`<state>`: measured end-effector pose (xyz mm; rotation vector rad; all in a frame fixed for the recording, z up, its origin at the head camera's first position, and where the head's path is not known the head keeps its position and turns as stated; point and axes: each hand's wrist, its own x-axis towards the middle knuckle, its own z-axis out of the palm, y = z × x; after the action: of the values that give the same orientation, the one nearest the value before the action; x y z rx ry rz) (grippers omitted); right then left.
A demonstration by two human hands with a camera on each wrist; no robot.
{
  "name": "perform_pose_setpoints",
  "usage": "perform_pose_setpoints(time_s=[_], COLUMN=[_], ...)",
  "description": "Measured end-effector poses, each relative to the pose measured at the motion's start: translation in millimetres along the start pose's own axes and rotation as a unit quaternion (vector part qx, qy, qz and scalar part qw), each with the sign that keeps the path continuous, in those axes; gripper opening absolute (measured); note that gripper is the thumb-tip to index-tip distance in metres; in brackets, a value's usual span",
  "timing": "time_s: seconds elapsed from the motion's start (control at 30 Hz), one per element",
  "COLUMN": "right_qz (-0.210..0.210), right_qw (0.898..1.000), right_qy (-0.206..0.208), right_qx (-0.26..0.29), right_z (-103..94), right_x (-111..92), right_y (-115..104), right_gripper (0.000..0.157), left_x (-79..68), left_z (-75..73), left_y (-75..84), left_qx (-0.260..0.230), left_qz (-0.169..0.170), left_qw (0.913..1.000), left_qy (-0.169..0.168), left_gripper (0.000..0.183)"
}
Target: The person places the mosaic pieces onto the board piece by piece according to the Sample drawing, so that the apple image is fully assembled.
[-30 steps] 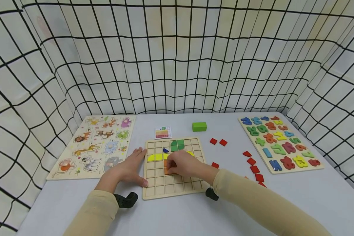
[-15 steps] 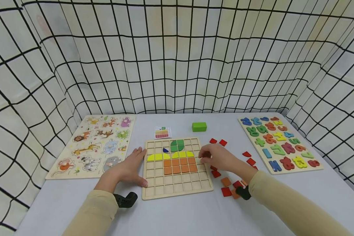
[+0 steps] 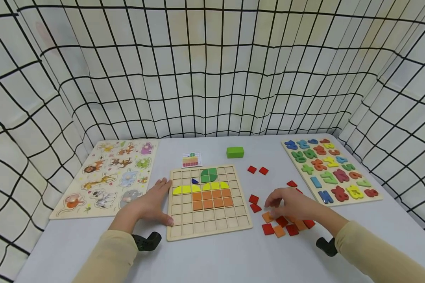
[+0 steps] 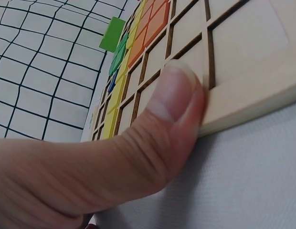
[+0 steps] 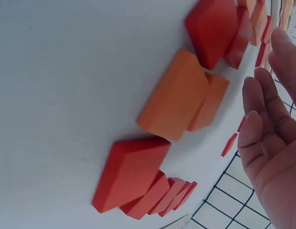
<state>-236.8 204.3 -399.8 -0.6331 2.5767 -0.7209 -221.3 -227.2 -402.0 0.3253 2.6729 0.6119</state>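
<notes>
Shifted since half a second ago, away from the right edge of the wooden board (image 3: 210,225) and over to the loose tiles (image 3: 279,231): right hand (image 3: 291,202), with left hand (image 3: 148,204) unmoved at the board's opposite side. Key relation: loose tiles just right of the board's near right corner, right beneath the right hand and well apart from the left. No clear long axis on these mostly square pieces, lying turned at assorted angles. Nearest to the right fingertips, an orange tile (image 3: 267,217) on the cluster's left side; contact with the thumb hard to tell. Right hand reaching in from the right, back upward, fingers loosely bent, nothing seen in grasp. Left hand spread along the board's left edge, thumb resting on its rim. Between both hands, set in the grid: two rows of orange squares (image 3: 217,203).
</notes>
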Motion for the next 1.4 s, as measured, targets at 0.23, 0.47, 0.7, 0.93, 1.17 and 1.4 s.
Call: perform_pose_setpoints(time_s=[0.23, 0.47, 0.7, 0.93, 1.17, 1.4], right_qz=[-0.022, -0.023, -0.041, -0.073, -0.095, -0.11], right_qw=[1.0, 1.0, 0.999, 0.997, 0.995, 0.993], right_qy=[-0.014, -0.019, -0.014, 0.026, 0.028, 0.027], right_qx=[-0.009, -0.008, 0.013, 0.009, 0.013, -0.003], right_z=[8.5, 10.5, 7.7, 11.5, 24.9, 42.4], right_x=[-0.2, -0.4, 6.2, 33.5, 71.0, 110.4], right_y=[-3.0, -10.8, -18.7, -40.0, -82.1, -126.2], right_gripper=[0.016, 0.015, 0.013, 0.013, 0.01, 0.005], left_x=[-1.3, -0.8, -1.1, -1.1, -1.7, -1.9], left_z=[1.8, 2.8, 1.1, -0.6, -1.9, -2.0], left_y=[-5.3, -7.7, -6.4, -3.7, -0.9, -1.5], left_qx=[-0.007, -0.011, -0.01, -0.008, -0.012, -0.015], left_qz=[0.0, -0.002, -0.004, -0.003, -0.003, -0.005], left_qw=[1.0, 0.9999, 0.9999, 1.0, 0.9999, 0.9999], left_qy=[0.005, 0.005, 0.0, 0.0, 0.001, -0.003], left_gripper=[0.126, 0.127, 0.127, 0.127, 0.127, 0.126])
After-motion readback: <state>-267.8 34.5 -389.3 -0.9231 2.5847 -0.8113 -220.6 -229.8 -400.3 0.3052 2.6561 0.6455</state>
